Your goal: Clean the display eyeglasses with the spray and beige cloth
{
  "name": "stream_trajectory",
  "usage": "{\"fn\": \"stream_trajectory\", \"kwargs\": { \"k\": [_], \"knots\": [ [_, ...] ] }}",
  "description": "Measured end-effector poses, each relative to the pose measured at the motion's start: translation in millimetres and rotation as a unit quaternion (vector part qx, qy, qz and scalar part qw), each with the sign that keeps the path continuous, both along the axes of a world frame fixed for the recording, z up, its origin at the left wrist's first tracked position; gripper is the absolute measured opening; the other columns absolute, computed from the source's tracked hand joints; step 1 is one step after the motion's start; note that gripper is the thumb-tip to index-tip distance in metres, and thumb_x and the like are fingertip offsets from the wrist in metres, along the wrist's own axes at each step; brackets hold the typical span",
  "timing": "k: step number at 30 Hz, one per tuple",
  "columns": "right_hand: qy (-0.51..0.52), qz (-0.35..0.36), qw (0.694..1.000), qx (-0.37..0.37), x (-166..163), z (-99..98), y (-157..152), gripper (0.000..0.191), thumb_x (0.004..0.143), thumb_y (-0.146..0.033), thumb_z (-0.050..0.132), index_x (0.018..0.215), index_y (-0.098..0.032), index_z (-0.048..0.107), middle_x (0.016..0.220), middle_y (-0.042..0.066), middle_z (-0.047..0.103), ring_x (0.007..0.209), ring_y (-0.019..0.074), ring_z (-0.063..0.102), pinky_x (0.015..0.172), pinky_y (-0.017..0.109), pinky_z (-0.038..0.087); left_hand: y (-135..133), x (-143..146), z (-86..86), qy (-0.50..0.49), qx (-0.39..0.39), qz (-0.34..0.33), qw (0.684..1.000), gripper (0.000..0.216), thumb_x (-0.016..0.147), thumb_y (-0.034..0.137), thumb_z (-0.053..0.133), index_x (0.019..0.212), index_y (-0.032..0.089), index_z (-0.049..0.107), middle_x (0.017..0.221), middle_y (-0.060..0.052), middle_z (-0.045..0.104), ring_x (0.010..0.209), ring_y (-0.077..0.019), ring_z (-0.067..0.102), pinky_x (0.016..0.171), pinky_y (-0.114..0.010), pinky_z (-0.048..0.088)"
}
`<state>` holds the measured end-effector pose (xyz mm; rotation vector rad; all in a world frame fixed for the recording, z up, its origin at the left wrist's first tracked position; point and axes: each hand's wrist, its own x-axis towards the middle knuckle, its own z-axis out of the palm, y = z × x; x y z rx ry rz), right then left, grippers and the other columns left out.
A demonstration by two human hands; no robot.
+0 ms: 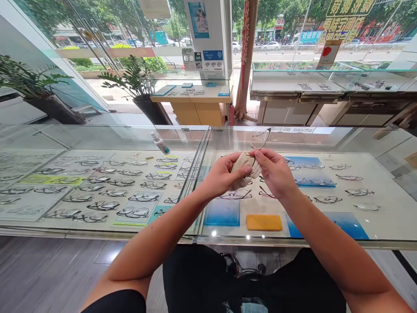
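Note:
Above the glass display counter (224, 232), both my hands are close together around a pair of eyeglasses (267, 138). My left hand (228, 171) is closed on a beige cleaning cloth (241, 164), which is folded over part of the glasses and hides the lenses. With thumb and fingers, my right hand (276, 171) pinches the frame at the cloth's right edge. One thin dark temple sticks up past the fingers. A white spray bottle (160, 143) stands on the counter to the left of my hands.
Rows of eyeglasses (120, 182) lie under the counter glass. A yellow glasses case (263, 222) is visible below my hands. Farther back are a second display case (293, 82), a wooden cabinet (195, 112) and a potted plant (151, 111) by the windows.

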<state>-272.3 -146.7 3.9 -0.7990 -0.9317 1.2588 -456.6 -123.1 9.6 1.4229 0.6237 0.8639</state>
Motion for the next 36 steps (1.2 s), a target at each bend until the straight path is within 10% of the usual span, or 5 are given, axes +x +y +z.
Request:
{"fn": "stream_trajectory", "kwargs": {
  "k": [10, 24, 31, 36],
  "knots": [
    [-0.007, 0.018, 1.000, -0.007, -7, -8.1, -1, 0.040, 0.072, -0.064, 0.100, 0.088, -0.030, 0.088, 0.099, 0.002, 0.083, 0.099, 0.0217, 0.069, 0.100, 0.039, 0.057, -4, 5, -3.8, 0.048, 0.129, 0.100, 0.985, 0.044, 0.097, 0.061, 0.081, 0.100, 0.018, 0.070, 0.080, 0.000, 0.063, 0.070, -0.0128, 0.056, 0.064, -0.026, 0.046],
    [-0.045, 0.020, 0.997, 0.054, -9, -13.0, -5, 0.027, 0.085, -0.058, 0.094, 0.094, -0.033, 0.091, 0.104, 0.002, 0.076, 0.109, 0.0230, 0.068, 0.111, 0.042, 0.054, -10, 11, -10.4, -0.001, 0.096, 0.141, 0.985, 0.053, 0.099, 0.072, 0.075, 0.098, 0.019, 0.072, 0.063, 0.006, 0.052, 0.049, -0.0083, 0.043, 0.048, -0.024, 0.036],
    [-0.051, 0.006, 0.997, 0.057, -2, -10.8, -1, 0.022, 0.082, -0.052, 0.095, 0.092, -0.032, 0.092, 0.101, 0.002, 0.072, 0.108, 0.0226, 0.066, 0.109, 0.041, 0.053, -6, 10, -5.2, 0.023, 0.135, 0.140, 0.981, 0.065, 0.098, 0.083, 0.066, 0.088, 0.019, 0.071, 0.069, 0.001, 0.057, 0.061, -0.0131, 0.049, 0.056, -0.027, 0.040],
    [-0.054, 0.001, 0.998, 0.039, 4, -1.8, 0, 0.031, 0.078, -0.058, 0.096, 0.085, -0.029, 0.089, 0.097, 0.002, 0.071, 0.092, 0.0199, 0.063, 0.086, 0.036, 0.056, 2, -1, 5.1, 0.046, 0.142, 0.007, 0.989, 0.057, 0.103, 0.074, 0.066, 0.088, 0.019, 0.067, 0.078, -0.001, 0.058, 0.071, -0.0155, 0.049, 0.067, -0.029, 0.044]
  ]
}}
